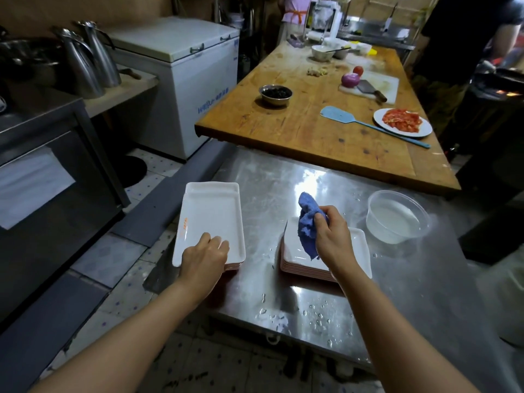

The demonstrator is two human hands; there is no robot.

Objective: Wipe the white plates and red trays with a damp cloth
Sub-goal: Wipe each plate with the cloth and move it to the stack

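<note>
My left hand (205,258) pinches the top plate (211,219) at the counter's (397,279) left edge; my right (331,236), gripping the cloth (307,222), should sweep it corner to corner.

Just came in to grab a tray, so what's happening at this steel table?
A person is wiping plates. The right hand grips a blue cloth over the right stack. The left hand holds the top plate of the left stack at the table's edge. A tub of water sits to the right.
</note>
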